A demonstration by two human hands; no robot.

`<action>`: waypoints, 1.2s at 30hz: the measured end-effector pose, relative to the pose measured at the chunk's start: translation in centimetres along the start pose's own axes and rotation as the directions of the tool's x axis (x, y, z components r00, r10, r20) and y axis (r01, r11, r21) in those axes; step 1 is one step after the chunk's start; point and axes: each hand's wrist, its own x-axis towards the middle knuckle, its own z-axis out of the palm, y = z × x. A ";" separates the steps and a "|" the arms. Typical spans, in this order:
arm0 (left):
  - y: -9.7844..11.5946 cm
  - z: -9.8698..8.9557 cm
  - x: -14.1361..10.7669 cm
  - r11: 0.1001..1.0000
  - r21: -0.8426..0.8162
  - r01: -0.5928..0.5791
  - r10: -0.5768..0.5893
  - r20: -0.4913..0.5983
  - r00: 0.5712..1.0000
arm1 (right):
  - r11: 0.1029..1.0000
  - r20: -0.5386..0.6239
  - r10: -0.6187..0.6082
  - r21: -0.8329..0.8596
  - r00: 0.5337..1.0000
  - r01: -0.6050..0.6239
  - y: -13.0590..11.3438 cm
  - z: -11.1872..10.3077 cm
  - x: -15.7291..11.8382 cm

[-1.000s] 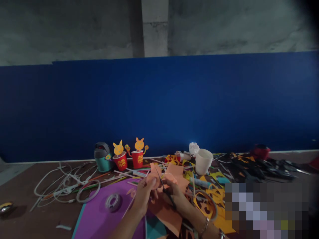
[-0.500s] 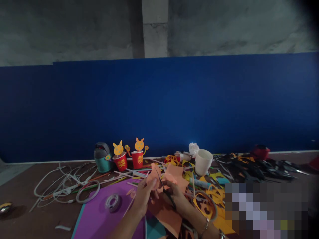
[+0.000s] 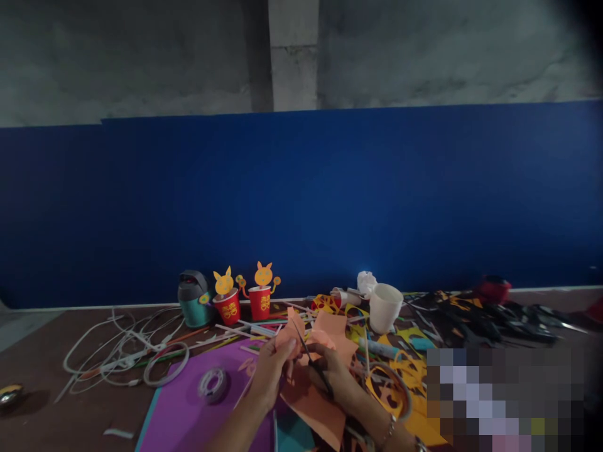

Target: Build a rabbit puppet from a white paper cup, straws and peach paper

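Pinched in my left hand [image 3: 276,364] is a small orange paper cutout [image 3: 288,336] with a pointed top. My right hand [image 3: 332,373] grips dark-handled scissors [image 3: 311,361], whose blades lie against the cutout's right edge. Whether the blades are biting into the paper I cannot tell. Below both hands lies a larger orange paper sheet [image 3: 318,408], and another cut orange piece [image 3: 332,329] sits just behind my right hand. Two red paper cups [image 3: 260,304] with orange cat-eared paper heads stand farther back, left of my hands.
Purple paper [image 3: 183,408] with a tape roll [image 3: 213,384] on it lies to the left. Tangled white cables [image 3: 122,351] spread beyond it. A white cup [image 3: 385,307], yellow paper scraps [image 3: 409,376] and dark tools [image 3: 509,320] fill the right side. A blue partition [image 3: 301,201] stands behind.
Almost nothing differs. My hands, the orange cutout and the scissors hold nearly the same position, and the view has shifted very slightly.
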 end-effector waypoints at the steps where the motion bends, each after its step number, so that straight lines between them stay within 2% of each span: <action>1: 0.0 0.0 0.0 1.000 0.000 -0.009 0.009 -0.001 1.000 | 1.000 -0.002 0.000 0.009 1.000 0.000 0.1 0.0 0.0; 7: -0.5 -0.4 0.5 0.997 0.073 0.000 -0.005 0.066 0.998 | 0.998 0.016 -0.016 0.063 1.000 0.015 0.9 -0.1 0.4; 12: -0.3 -0.6 0.6 0.994 0.106 0.002 -0.011 0.085 0.996 | 1.000 -0.025 -0.026 0.009 0.999 0.026 1.0 -0.1 0.5; 22: 0.3 -0.5 0.5 0.995 0.100 0.011 -0.021 0.098 0.995 | 1.000 -0.026 0.004 0.018 1.000 -0.003 1.1 -0.1 0.5; 30: 0.5 -0.6 0.4 0.995 0.093 -0.031 0.025 0.065 0.998 | 0.999 -0.016 -0.024 0.041 1.000 0.025 0.8 -0.1 0.1; 36: 0.3 -0.7 0.4 0.991 0.127 -0.049 0.035 0.108 0.994 | 0.995 -0.036 -0.038 0.088 0.999 0.041 0.6 0.1 -0.2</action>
